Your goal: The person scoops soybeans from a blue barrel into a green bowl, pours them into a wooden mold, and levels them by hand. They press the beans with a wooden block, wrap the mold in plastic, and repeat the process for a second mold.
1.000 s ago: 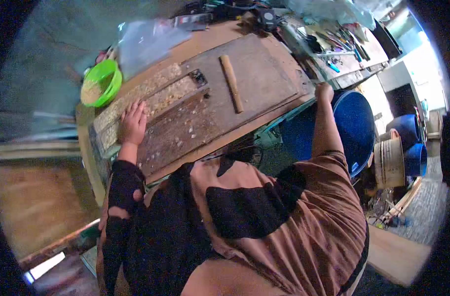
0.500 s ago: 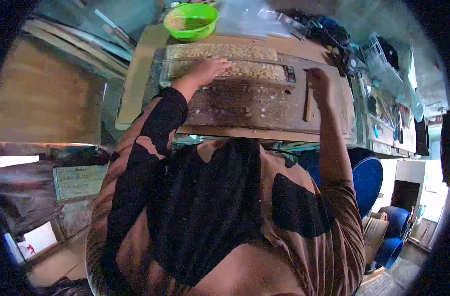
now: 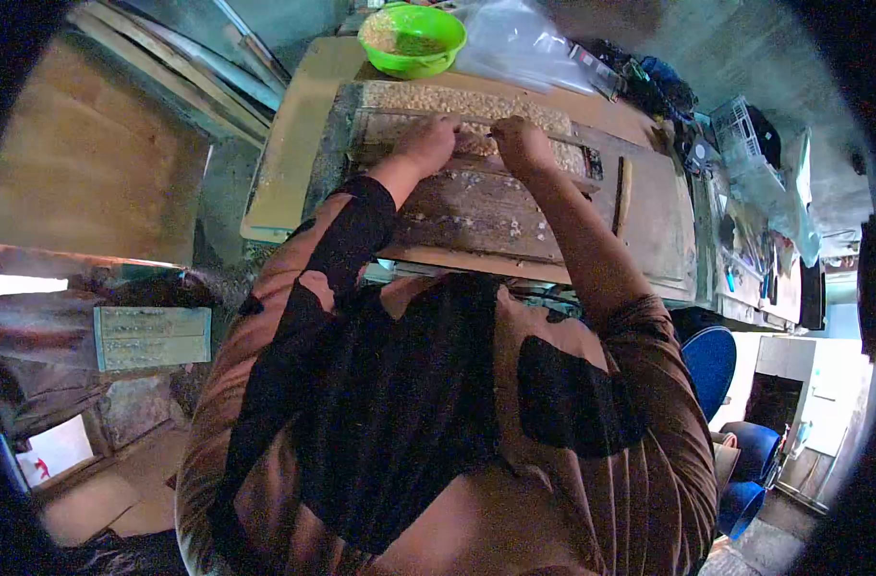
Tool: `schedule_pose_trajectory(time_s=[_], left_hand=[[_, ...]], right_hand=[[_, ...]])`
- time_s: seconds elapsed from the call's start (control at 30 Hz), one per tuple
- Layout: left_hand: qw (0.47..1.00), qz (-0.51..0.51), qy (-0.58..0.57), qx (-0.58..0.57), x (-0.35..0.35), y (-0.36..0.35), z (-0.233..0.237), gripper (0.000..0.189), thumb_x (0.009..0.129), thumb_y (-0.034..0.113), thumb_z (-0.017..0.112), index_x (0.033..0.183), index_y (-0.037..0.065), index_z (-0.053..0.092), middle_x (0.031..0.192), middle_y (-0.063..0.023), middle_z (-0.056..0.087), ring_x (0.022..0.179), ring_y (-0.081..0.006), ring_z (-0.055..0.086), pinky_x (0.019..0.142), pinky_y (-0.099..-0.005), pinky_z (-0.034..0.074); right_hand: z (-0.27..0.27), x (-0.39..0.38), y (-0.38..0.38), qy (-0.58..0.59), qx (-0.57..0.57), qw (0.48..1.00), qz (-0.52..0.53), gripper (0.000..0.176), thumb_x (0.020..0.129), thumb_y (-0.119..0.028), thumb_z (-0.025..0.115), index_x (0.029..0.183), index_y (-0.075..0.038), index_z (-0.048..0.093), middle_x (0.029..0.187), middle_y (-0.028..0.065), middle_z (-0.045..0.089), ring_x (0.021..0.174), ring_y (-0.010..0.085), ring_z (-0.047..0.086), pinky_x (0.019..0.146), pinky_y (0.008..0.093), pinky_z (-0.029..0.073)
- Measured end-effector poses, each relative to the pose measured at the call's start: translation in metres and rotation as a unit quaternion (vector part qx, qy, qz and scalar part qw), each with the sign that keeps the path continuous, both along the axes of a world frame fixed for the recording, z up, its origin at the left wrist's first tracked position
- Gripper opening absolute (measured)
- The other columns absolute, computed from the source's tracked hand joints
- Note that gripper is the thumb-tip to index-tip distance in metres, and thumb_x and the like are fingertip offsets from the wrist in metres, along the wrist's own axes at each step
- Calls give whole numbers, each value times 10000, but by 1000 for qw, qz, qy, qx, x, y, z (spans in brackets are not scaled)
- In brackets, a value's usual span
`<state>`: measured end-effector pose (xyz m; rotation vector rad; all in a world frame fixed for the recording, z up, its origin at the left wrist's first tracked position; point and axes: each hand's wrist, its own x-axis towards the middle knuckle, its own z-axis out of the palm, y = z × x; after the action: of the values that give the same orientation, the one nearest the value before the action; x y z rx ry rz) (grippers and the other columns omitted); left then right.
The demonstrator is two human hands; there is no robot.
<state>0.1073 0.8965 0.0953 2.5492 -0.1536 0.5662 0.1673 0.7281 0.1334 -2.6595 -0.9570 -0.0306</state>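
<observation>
Both hands meet over the middle of a long, narrow wooden frame (image 3: 577, 179), seen from above by the person's own eyes. The left hand (image 3: 426, 149) is half-curled at its near side, fingertips at the pale bits (image 3: 565, 154) inside. The right hand (image 3: 524, 149), just beside it, has its fingers drawn in, perhaps in a pinch; whether either hand has hold of anything I cannot tell. The step in hand appears to be close fingertip work on those bits, and the next move seems to call for a light, controlled touch that leaves the rest undisturbed. A second strip of pale bits (image 3: 457, 98) runs along the frame's far side. Beneath is a flecked dark board (image 3: 472, 213) on a table (image 3: 308, 101). A wooden stick (image 3: 623, 197) lies to the right; beyond are a green bowl (image 3: 411, 65) holding similar bits and clear plastic (image 3: 529, 46).
</observation>
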Motion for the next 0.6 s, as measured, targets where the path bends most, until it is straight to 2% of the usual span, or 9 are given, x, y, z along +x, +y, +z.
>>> schedule_pose_trajectory(time_s=[0.13,0.2,0.3,0.37,0.4,0.47,0.5,0.57,0.6], left_hand=[[999,32,27,19,-2,-3,6,205,717,88,388,857,63,536,885,-205,536,803,-370,529,708,-457,419],[998,32,44,31,-1,-3,4,183,707,84,404,833,58,534,878,-195,538,794,-370,529,699,-458,421],[999,-8,-5,50,2,4,-4,158,683,78,428,802,47,527,871,-168,542,823,-356,524,688,-450,427],[976,-87,-46,194,4,9,-4,136,675,87,435,754,33,531,861,-148,544,821,-336,524,693,-435,428],[976,-86,-46,194,-3,7,5,136,675,87,435,754,33,531,861,-148,544,821,-336,524,693,-435,428],[997,-53,45,39,-20,3,33,235,699,31,409,885,21,553,930,-201,523,869,-374,487,794,-411,392],[997,-50,44,39,-17,6,28,235,699,31,409,885,21,553,930,-201,523,869,-374,487,794,-411,392],[991,11,73,-116,-8,15,10,271,703,40,390,913,32,562,964,-194,530,877,-360,500,801,-397,394],[990,13,73,-116,-12,17,17,271,703,40,390,913,32,562,964,-194,530,877,-360,500,801,-397,394]], right_hand=[[-6,2,4,-22,-30,999,2,243,780,-246,410,854,-70,561,881,203,557,810,358,547,695,441,438],[1,-4,4,28,-21,999,-15,250,778,-245,412,855,-63,565,878,196,563,823,352,548,704,449,438],[-4,-2,3,24,-45,999,7,244,769,-240,427,854,-60,568,870,190,566,822,355,548,709,446,434],[-9,-1,5,22,-56,998,-8,240,767,-235,430,849,-59,569,861,190,566,811,358,548,700,440,436],[-10,-1,5,20,-67,997,-23,236,766,-231,432,845,-57,570,853,190,566,799,360,548,692,434,438],[-10,0,2,-23,-15,1000,1,231,764,-228,434,833,-55,571,848,190,564,788,363,547,685,430,439],[-10,-1,1,-65,36,997,24,226,763,-224,436,822,-53,572,844,190,563,778,365,547,678,426,441],[4,-8,4,-66,65,995,33,220,763,-218,436,814,-52,571,842,188,561,773,367,546,675,425,442],[9,-11,6,-66,96,993,38,213,763,-211,437,807,-51,570,841,186,559,767,369,545,671,425,444]])
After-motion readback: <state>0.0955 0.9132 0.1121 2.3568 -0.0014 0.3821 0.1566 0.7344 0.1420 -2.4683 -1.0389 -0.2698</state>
